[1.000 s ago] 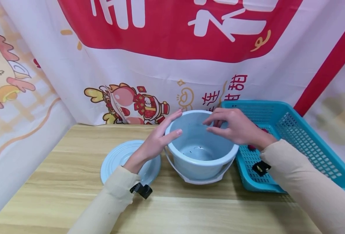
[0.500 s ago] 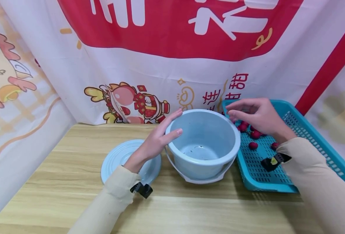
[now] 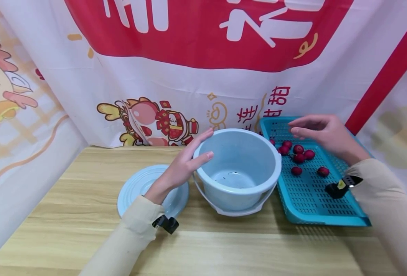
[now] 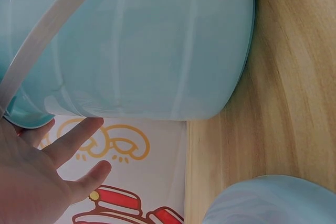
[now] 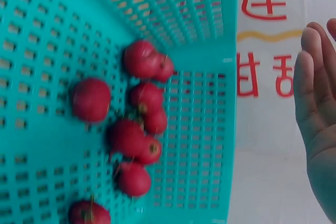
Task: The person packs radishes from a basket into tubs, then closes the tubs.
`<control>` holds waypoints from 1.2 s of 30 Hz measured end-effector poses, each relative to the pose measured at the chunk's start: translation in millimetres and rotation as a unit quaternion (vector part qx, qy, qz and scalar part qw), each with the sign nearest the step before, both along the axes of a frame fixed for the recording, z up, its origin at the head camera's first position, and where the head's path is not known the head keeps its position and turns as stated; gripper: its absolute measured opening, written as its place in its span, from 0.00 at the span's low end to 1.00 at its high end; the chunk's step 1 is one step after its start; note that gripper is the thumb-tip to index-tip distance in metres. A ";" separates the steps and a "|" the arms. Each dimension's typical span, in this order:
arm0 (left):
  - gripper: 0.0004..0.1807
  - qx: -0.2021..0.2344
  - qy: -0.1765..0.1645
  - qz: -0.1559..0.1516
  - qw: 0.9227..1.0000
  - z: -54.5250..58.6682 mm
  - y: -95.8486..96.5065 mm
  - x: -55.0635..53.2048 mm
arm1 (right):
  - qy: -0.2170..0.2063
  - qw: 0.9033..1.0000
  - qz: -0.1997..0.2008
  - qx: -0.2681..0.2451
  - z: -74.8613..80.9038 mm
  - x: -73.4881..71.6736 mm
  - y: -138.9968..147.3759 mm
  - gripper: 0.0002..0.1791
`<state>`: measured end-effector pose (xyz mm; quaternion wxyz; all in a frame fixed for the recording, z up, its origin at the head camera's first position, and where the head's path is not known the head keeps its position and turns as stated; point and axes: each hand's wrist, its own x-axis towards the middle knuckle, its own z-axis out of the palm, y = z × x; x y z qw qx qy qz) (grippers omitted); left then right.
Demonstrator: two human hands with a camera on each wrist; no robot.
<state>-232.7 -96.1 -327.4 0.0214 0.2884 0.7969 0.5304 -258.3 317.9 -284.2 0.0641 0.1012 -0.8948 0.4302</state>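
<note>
A pale blue bucket (image 3: 239, 195) stands upright on the table, its mouth facing up and a few dark specks on its floor. My left hand (image 3: 184, 165) holds its left rim, thumb over the edge and fingers along the outside. In the left wrist view those fingers (image 4: 79, 140) spread beside the bucket wall (image 4: 147, 51). To the right, my right hand (image 3: 324, 134) hovers over a teal basket (image 3: 291, 209), holding nothing. Several round, dark-red, radish-like pieces (image 3: 299, 158) lie in the basket, mostly toward its back left. The right wrist view shows them closer, some with short stems.
A round pale blue lid (image 3: 134, 191) lies flat on the wooden table (image 3: 75, 218), left of the bucket and partly under my left forearm. A lowered white handle (image 3: 239, 212) loops round the bucket's front. Behind the table hangs a printed cloth (image 3: 148, 80).
From above the bucket's mouth, my right hand has moved right to over the basket, uncovering the red pieces. My left hand and the bucket have stayed put.
</note>
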 end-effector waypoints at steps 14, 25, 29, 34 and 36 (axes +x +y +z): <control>0.38 0.002 0.002 -0.003 1.000 -1.3 1.6 -1.2 | -0.065 0.997 -0.008 0.034 -12.7 -2.2 47.8 0.30; 0.36 0.000 0.003 0.003 1.000 -1.5 -0.3 -1.3 | -0.134 0.989 0.007 0.056 -34.4 -14.7 57.0 0.37; 0.36 0.001 0.003 0.003 1.000 -0.9 -0.6 -0.9 | -0.165 0.984 0.024 0.063 -39.5 -17.1 56.5 0.36; 0.36 0.002 0.000 0.002 1.000 -0.9 -0.4 -0.6 | -0.184 0.980 0.041 0.072 -52.5 -19.9 56.2 0.34; 0.36 0.002 0.000 0.002 1.000 -1.0 -0.2 -0.4 | -0.190 0.978 0.046 0.073 -55.9 -20.9 56.6 0.34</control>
